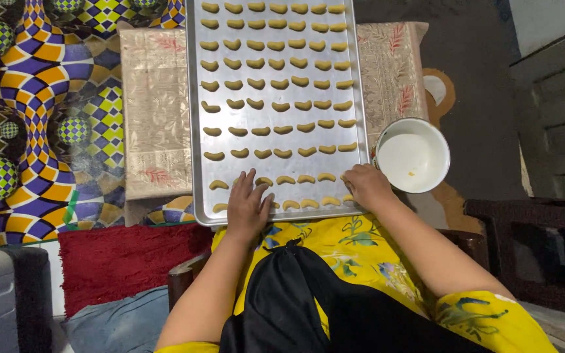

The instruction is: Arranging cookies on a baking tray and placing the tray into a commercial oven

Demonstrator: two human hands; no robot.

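A large metal baking tray [361,98] lies in front of me, filled with rows of small crescent-shaped dough pieces [279,84]. My left hand [248,208] rests flat on the tray's near edge, fingers spread, touching pieces in the front rows. My right hand [366,185] sits at the tray's near right corner, fingers curled over the dough pieces there; whether it pinches one is hidden. A white enamel bowl [412,155] stands just right of that hand.
The tray rests on a beige patterned cloth [155,104] over a low surface. A bright chequered floor mat [34,98] lies to the left, a red rug [125,258] below it. Dark furniture [531,248] stands at the right.
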